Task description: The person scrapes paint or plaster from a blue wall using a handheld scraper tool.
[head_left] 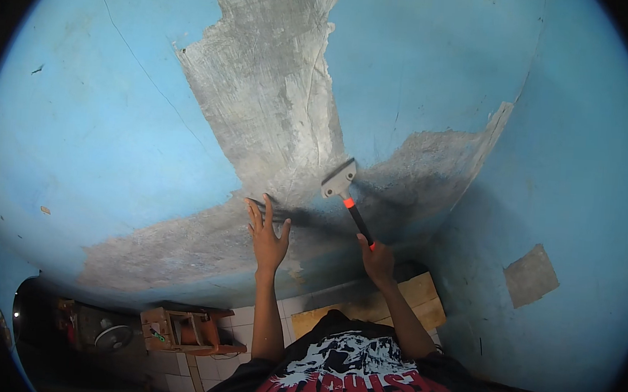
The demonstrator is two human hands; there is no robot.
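Note:
A scraper (pixel 340 180) with a wide metal head and a black and orange handle lies against the wall, its blade at the edge between bare grey plaster (pixel 254 68) and blue paint (pixel 425 58). My right hand (pixel 377 261) is wrapped round the lower end of its handle. To the left, my left hand (pixel 269 238) is raised with its fingers spread, at the grey plaster, holding nothing. Whether its fingertips touch the wall I cannot tell.
Below left stand a wooden stool (pixel 187 329) and a fan (pixel 113 336) on the floor. A yellowish board (pixel 423 298) lies behind my right forearm. The right wall (pixel 582 215) meets the scraped wall at a corner.

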